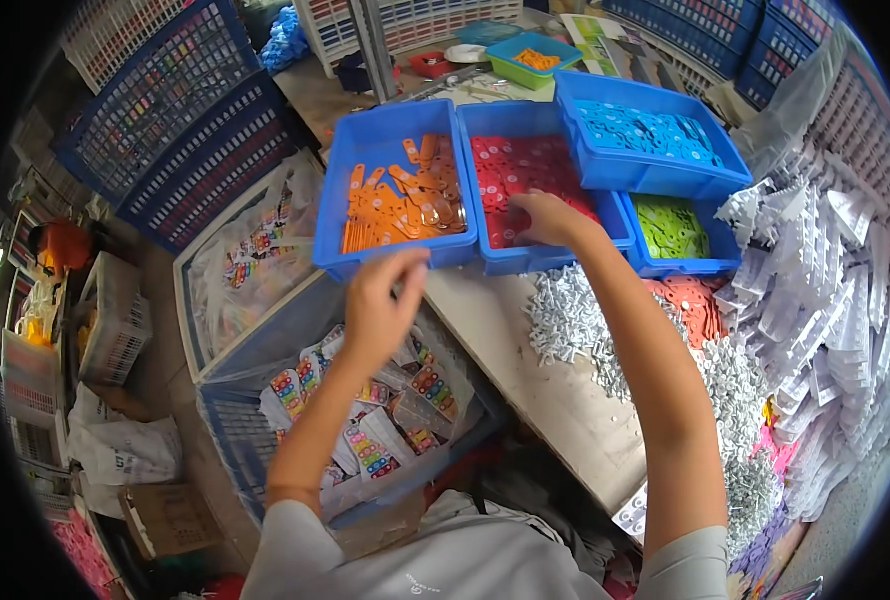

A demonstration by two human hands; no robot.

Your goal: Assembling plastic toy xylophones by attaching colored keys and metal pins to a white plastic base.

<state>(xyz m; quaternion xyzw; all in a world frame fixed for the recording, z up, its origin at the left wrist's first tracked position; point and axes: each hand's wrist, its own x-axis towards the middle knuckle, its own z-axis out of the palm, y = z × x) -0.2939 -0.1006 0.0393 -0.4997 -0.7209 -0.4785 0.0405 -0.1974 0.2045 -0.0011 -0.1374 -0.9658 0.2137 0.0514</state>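
My right hand (550, 220) reaches into a blue bin (510, 262) of flat red plastic pieces (505, 165). Its fingers are bent down among them, and whatever they pinch is hidden. Just in front of the neighbouring blue bin (330, 215), my left hand (380, 305) hovers with fingers curled together; I cannot make out what is in it. That bin contains elongated orange plastic pieces (395, 205), some lying neatly side by side at its left. A third bin (655, 175) with light blue pieces (645, 130) rests partly over a bin of green pieces (670, 225).
Heaps of silvery small parts (565, 320) and white plastic pieces (815, 270) cover the table's right side. Below my left arm stands a lined blue crate (230, 430) of packs with multicoloured pieces (370, 445). Blue mesh crates (175, 100) rise at the back left.
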